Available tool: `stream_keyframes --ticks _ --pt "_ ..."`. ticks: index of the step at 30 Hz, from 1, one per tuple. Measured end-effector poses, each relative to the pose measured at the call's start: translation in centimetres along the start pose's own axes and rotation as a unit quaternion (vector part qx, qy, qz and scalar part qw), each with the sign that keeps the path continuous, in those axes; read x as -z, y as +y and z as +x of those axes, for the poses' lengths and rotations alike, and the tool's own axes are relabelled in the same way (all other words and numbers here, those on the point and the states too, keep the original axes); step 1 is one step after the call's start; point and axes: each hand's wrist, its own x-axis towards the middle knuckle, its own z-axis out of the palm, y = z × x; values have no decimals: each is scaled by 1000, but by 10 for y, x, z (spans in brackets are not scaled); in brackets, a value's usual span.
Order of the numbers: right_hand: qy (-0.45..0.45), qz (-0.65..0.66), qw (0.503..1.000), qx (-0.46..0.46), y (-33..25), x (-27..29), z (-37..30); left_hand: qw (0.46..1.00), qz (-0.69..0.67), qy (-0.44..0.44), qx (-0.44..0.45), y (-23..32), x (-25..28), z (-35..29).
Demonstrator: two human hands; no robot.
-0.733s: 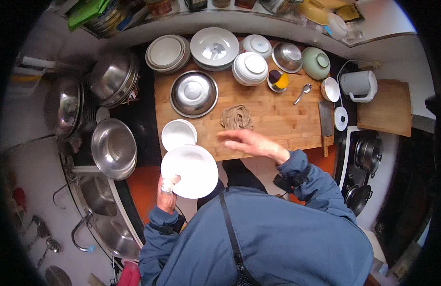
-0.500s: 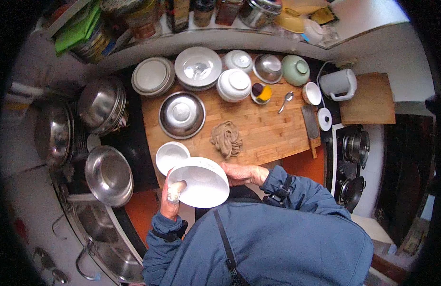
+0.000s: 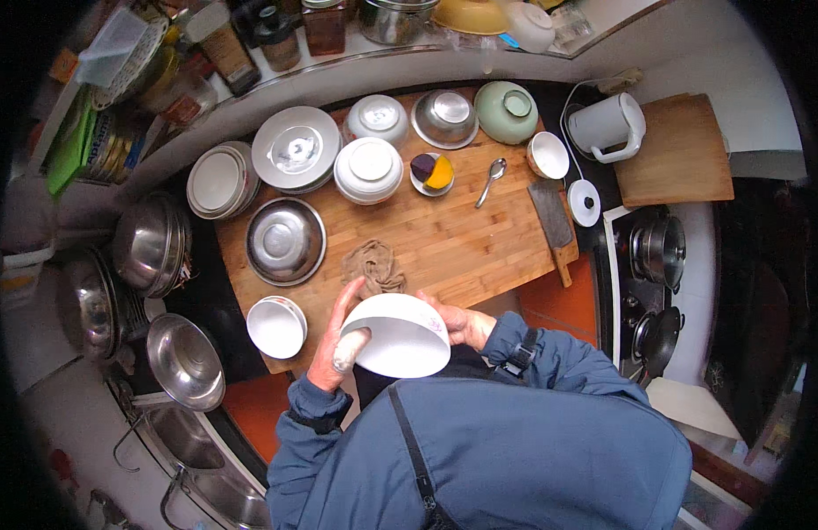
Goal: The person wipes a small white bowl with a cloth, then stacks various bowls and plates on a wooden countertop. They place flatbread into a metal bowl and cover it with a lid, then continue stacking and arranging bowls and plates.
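Observation:
My left hand (image 3: 328, 352) grips a white bowl (image 3: 396, 331) by its left rim, the pale-wrapped thumb on the inside and the fingers along the outer wall. From the other side my right hand (image 3: 462, 325) holds the same bowl, its fingertips partly hidden behind the rim. The bowl is tilted so its inside shows, and a small pink pattern marks its right edge. Just beyond it a crumpled brown cloth (image 3: 374, 266) lies on the wooden board (image 3: 444, 238). Nested white bowls (image 3: 276, 328) stand to the left of my left hand.
Along the board's back sit stacked plates (image 3: 296, 147), upturned white bowls (image 3: 370, 170) and a green bowl (image 3: 506, 113). A cleaver (image 3: 550, 216) and a spoon (image 3: 491, 183) lie to the right. Steel basins (image 3: 185, 361) and a sink (image 3: 183, 435) are at left, a stove (image 3: 634, 309) at right.
The view has swung, shifting the board's contents leftward in the picture. Both hands still hold the bowl, which now sits farther from the nested bowls and is turned slightly differently.

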Motion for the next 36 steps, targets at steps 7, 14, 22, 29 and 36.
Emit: stream_keyframes --ticks 7,14,22,29,36 --pt "62 -106 960 253 -104 74 -68 976 177 122 -22 -50 -34 18" --pt "283 -482 716 418 -202 103 -58 824 532 152 123 -143 -23 3" --pt "306 -673 524 422 -218 103 1 758 625 133 131 -180 -22 0" --pt "317 -710 481 405 -215 113 32 764 613 133 153 -180 -22 1" --pt "306 -700 481 430 -216 123 44 769 608 122 155 -179 -22 0"
